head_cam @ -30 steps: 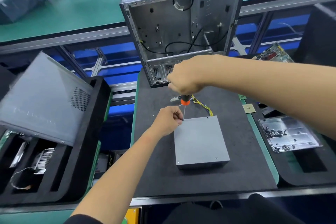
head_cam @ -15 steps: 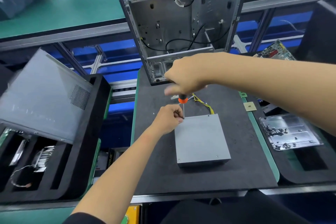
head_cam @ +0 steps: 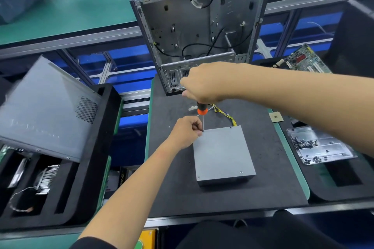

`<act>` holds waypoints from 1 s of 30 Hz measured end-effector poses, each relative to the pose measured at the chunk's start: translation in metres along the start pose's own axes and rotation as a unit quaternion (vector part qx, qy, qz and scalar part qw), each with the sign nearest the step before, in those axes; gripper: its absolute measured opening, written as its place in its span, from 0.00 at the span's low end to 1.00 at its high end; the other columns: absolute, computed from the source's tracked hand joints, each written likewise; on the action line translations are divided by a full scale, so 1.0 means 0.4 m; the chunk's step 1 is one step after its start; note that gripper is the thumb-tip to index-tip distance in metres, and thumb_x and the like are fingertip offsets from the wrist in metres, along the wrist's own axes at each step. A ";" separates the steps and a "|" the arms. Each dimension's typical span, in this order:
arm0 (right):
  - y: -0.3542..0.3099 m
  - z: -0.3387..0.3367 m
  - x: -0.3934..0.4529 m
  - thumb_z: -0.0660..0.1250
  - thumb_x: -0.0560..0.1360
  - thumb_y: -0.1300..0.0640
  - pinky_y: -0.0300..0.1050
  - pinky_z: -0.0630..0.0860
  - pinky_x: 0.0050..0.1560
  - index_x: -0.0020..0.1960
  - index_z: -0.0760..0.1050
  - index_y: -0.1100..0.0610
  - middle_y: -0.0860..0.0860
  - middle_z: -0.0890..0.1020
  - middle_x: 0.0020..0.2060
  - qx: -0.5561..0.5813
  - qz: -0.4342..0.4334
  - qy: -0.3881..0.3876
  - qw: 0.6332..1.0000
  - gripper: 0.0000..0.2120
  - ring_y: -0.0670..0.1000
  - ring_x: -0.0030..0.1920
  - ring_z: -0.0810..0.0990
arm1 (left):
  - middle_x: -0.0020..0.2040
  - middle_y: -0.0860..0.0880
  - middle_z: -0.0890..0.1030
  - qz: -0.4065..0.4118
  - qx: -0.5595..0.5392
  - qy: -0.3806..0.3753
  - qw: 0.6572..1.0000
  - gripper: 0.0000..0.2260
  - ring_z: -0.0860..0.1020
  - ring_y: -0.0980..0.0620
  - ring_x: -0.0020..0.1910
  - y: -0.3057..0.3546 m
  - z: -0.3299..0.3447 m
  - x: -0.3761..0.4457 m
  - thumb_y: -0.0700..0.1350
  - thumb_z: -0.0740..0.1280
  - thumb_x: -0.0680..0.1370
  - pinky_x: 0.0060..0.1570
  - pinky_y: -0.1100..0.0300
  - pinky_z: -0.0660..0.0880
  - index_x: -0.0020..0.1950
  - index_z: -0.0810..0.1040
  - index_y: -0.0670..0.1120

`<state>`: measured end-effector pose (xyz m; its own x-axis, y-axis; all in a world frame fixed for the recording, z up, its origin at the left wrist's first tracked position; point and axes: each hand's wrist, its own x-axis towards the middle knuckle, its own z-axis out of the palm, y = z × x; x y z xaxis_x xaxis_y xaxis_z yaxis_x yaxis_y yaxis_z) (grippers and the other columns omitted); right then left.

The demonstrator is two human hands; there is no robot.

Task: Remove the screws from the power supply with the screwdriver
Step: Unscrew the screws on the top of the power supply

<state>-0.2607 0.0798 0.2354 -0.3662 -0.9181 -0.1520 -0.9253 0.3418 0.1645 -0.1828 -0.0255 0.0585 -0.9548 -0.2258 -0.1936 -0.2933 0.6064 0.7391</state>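
Note:
A grey power supply [head_cam: 222, 153] lies flat on the black mat [head_cam: 263, 184], its yellow wires [head_cam: 230, 119] trailing off the far side. My right hand [head_cam: 204, 83] grips the black and orange handle of a screwdriver [head_cam: 202, 113], which stands upright with its tip on the box's far left corner. My left hand [head_cam: 185, 133] pinches the thin shaft just above that corner. Small screws show at the near left corner [head_cam: 198, 177] and the near right corner [head_cam: 241, 172] of the top face.
An open computer case [head_cam: 202, 26] stands upright at the mat's far edge. A grey side panel [head_cam: 46, 111] leans on a black foam tray [head_cam: 95, 157] at the left. At the right lie a metal plate with several loose screws [head_cam: 315, 145], a small chip [head_cam: 275, 117] and a circuit board [head_cam: 305, 60].
Both hands stay at the far left corner of the power supply. The fingers of my right hand have shifted around the screwdriver handle; the box has not moved.

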 end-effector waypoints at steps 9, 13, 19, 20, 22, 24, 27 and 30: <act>0.005 0.006 -0.018 0.59 0.77 0.52 0.46 0.64 0.34 0.44 0.63 0.55 0.51 0.68 0.37 0.050 -0.056 -0.004 0.997 0.08 0.52 0.35 0.69 | 0.29 0.55 0.75 0.005 -0.002 -0.001 1.000 0.16 0.70 0.64 0.26 -0.002 0.002 0.003 0.32 0.71 0.68 0.31 0.76 0.66 0.31 0.73 0.53; 0.014 0.011 0.001 0.56 0.81 0.52 0.45 0.62 0.31 0.46 0.65 0.55 0.53 0.70 0.37 -0.005 0.001 -0.003 1.000 0.08 0.54 0.35 0.70 | 0.30 0.54 0.76 0.003 0.005 0.001 1.000 0.16 0.70 0.62 0.28 -0.002 0.003 0.005 0.33 0.71 0.69 0.31 0.75 0.67 0.31 0.74 0.53; 0.050 -0.006 -0.004 0.70 0.68 0.60 0.42 0.68 0.35 0.51 0.70 0.52 0.45 0.78 0.41 0.257 -0.078 -0.063 0.961 0.15 0.45 0.39 0.74 | 0.30 0.54 0.75 0.001 0.010 0.000 1.000 0.15 0.70 0.62 0.28 0.001 0.001 0.002 0.33 0.71 0.69 0.31 0.74 0.68 0.32 0.74 0.52; 0.046 -0.003 -0.003 0.70 0.69 0.56 0.43 0.70 0.36 0.50 0.70 0.53 0.46 0.78 0.40 0.236 -0.063 -0.057 0.968 0.12 0.47 0.39 0.76 | 0.29 0.54 0.75 -0.001 0.007 -0.004 1.000 0.14 0.70 0.62 0.27 0.002 0.001 0.001 0.33 0.71 0.69 0.32 0.73 0.68 0.33 0.74 0.51; 0.043 0.002 -0.003 0.65 0.73 0.46 0.44 0.73 0.33 0.47 0.71 0.56 0.48 0.78 0.33 0.155 -0.010 -0.048 0.987 0.13 0.53 0.36 0.81 | 0.29 0.54 0.75 -0.004 0.005 -0.018 1.000 0.12 0.70 0.62 0.27 0.007 -0.003 0.000 0.33 0.70 0.70 0.32 0.71 0.68 0.35 0.75 0.49; 0.045 0.007 -0.006 0.61 0.76 0.46 0.42 0.69 0.29 0.45 0.71 0.57 0.50 0.78 0.30 0.116 0.016 -0.041 0.992 0.14 0.54 0.30 0.82 | 0.32 0.54 0.78 0.006 0.026 -0.027 0.999 0.09 0.73 0.62 0.30 0.009 -0.010 -0.002 0.35 0.70 0.71 0.33 0.73 0.68 0.37 0.78 0.48; 0.051 0.015 -0.020 0.65 0.74 0.50 0.42 0.64 0.29 0.43 0.69 0.56 0.48 0.77 0.34 0.151 0.003 -0.008 0.988 0.10 0.47 0.33 0.76 | 0.40 0.51 0.81 0.011 0.039 -0.047 0.998 0.05 0.76 0.55 0.38 0.015 -0.022 -0.011 0.40 0.73 0.69 0.41 0.65 0.73 0.42 0.79 0.47; 0.058 0.014 -0.034 0.68 0.71 0.52 0.43 0.59 0.28 0.40 0.68 0.53 0.43 0.71 0.32 0.165 0.014 0.018 0.986 0.10 0.43 0.34 0.68 | 0.49 0.51 0.78 -0.018 0.051 -0.119 0.991 0.20 0.74 0.53 0.46 0.020 -0.027 -0.020 0.48 0.79 0.64 0.48 0.58 0.72 0.49 0.75 0.47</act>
<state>-0.2777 0.1014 0.2358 -0.3938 -0.9119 -0.1158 -0.8990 0.4083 -0.1583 -0.1770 -0.0272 0.0729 -0.9246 -0.0697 -0.3744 -0.3192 0.6781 0.6621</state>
